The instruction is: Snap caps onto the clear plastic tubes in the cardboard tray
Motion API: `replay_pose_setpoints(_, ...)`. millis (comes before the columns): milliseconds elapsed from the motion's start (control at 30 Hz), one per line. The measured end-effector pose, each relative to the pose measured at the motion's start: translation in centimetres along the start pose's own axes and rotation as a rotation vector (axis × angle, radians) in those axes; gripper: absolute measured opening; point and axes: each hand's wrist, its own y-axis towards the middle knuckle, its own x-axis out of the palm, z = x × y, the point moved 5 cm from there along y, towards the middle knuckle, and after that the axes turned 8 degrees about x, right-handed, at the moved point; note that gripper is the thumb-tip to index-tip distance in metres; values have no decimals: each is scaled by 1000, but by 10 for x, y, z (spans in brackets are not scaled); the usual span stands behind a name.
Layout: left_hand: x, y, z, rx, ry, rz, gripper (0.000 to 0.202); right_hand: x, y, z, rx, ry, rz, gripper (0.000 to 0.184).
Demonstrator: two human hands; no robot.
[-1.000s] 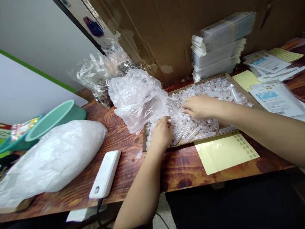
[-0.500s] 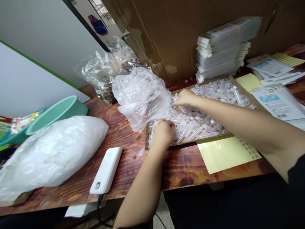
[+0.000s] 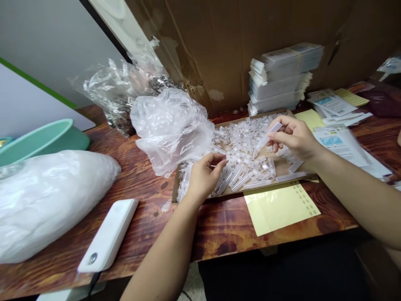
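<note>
A shallow cardboard tray (image 3: 291, 177) on the wooden table holds a heap of clear plastic tubes (image 3: 244, 154) and small caps. My right hand (image 3: 293, 138) is raised over the tray's right side, its fingers pinched on one clear tube (image 3: 266, 134) that points up and left. My left hand (image 3: 203, 177) hovers at the tray's near left corner with curled fingers pinching a small clear piece I cannot make out. A crumpled clear plastic bag (image 3: 171, 129) rests against the tray's left end.
A yellow sticker sheet (image 3: 280, 207) lies in front of the tray. A white power bank (image 3: 108, 236) and a full white bag (image 3: 46, 198) sit at the left near a green basin (image 3: 44, 140). Bundled stacks (image 3: 282, 77) and leaflets (image 3: 340, 142) stand behind and right.
My right hand drew back from the tray's far left to its right side and lifted with a tube in its fingers. My left hand rose slightly off the heap. The view shifted right.
</note>
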Motion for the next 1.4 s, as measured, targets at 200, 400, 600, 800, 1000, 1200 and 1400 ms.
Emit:
replay_pose_setpoints(200,-3,7,-11,-108,-269,90,41,-34,2,6,-171,-690,237,20)
replay_pose_setpoints(400,-7,9,-17,-182,-375,141,42,-33,8,15,-334,-1210,129,27)
replay_pose_setpoints(600,-19,14,-19,-123,-411,245,43,-16,9,10,-312,-1300,5,45)
replay_pose_setpoints(800,-27,17,-27,-142,-416,300,52,84,34,-24,-197,-1130,-240,29)
replay_pose_setpoints(1000,-29,18,-27,-144,-474,296,49,157,70,-8,79,-1143,-330,26)
replay_pose_setpoints(1200,-26,17,-30,-147,-408,256,39,140,67,-3,23,-1109,-249,26)
replay_pose_setpoints(1400,-18,11,-18,-93,-432,146,40,85,28,1,-281,-863,-184,17)
